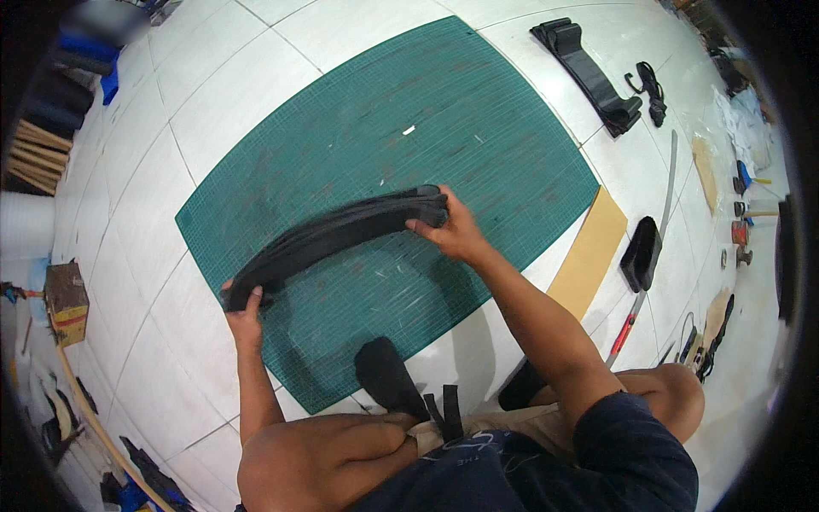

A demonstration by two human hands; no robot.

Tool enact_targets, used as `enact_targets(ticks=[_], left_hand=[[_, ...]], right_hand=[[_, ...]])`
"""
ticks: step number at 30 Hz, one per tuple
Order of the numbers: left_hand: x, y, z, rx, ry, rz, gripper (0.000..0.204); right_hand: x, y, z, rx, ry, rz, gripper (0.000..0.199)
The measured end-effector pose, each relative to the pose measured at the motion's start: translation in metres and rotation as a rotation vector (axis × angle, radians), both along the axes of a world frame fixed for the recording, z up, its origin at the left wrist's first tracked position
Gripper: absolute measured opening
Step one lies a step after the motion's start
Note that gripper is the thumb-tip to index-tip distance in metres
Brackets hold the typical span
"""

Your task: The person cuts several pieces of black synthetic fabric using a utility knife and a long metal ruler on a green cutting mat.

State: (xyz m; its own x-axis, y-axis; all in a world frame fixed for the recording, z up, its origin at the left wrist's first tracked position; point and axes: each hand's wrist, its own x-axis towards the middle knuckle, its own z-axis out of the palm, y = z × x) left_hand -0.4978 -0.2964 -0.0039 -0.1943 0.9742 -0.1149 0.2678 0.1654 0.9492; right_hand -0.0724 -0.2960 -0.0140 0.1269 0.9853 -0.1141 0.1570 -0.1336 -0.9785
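A long stack of black strips (337,232), which look like fabric or leather, hangs in a bent arc between my two hands. My left hand (244,314) grips its lower left end, with the thumb on the near side. At the upper right end my right hand (450,229) is closed round the strips, thumb below and fingers behind. Beneath them lies a large green cutting mat (444,102) with many scratches. The strips are held above the mat and throw shadows on it.
Right of the mat lie a tan board (589,256), a black bundle of strips (589,77), a coiled black cord (653,94), a black block-like object (640,253) and a long metal ruler (670,179). A cardboard box (66,299) stands at the left. My sock-clad foot (386,375) rests on the mat's near edge.
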Motion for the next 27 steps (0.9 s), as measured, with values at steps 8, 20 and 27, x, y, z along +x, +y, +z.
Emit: enact_targets(ticks=[8, 20, 27], left_hand=[[0.001, 0.000, -0.006, -0.020, 0.059, -0.059, 0.044], [0.008, 0.008, -0.012, 0.042, 0.053, 0.042, 0.044], [0.048, 0.055, 0.035, -0.050, 0.139, -0.111, 0.050]], right_hand=[[0.011, 0.001, -0.005, 0.028, -0.051, 0.101, 0.055], [0.013, 0.017, 0.019, 0.014, -0.231, 0.101, 0.053], [0.056, 0.058, 0.040, -0.070, -0.335, 0.159, 0.061]])
